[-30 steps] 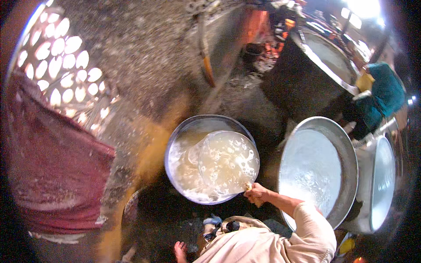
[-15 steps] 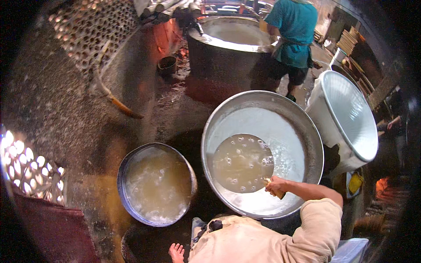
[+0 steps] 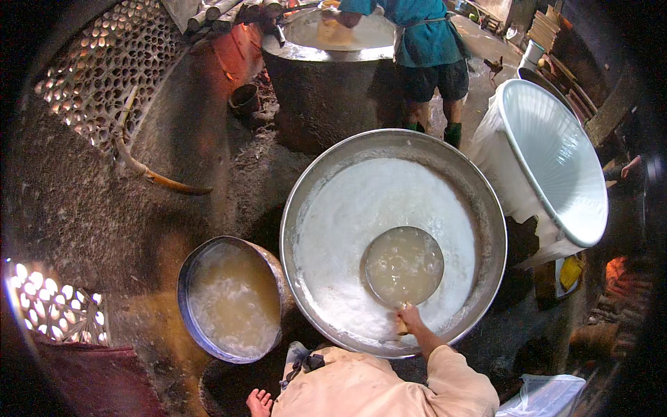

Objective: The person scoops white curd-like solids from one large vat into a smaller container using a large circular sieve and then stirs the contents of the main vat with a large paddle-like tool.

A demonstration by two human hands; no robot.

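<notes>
My right hand is closed around the short handle of a round, wide scoop. Cloudy, brownish liquid with a few bubbles fills the scoop, which sits inside a large metal basin, in its near right half. White, foamy-looking liquid covers the basin around the scoop. At the lower edge my left hand hangs beside my body, fingers apart and holding nothing. Nearest to it stands a smaller, tilted round tub with murky liquid and white froth.
A person in a teal shirt leans over a big round vat at the back. To the right of the basin stands a tall tub lined with clear plastic. A curved wooden-handled tool and a bucket lie farther left.
My right hand has brought the scoop from the basin's left side toward its near right part, and the scoop looks smaller. The co-worker has bent over the vat. My view has shifted.
</notes>
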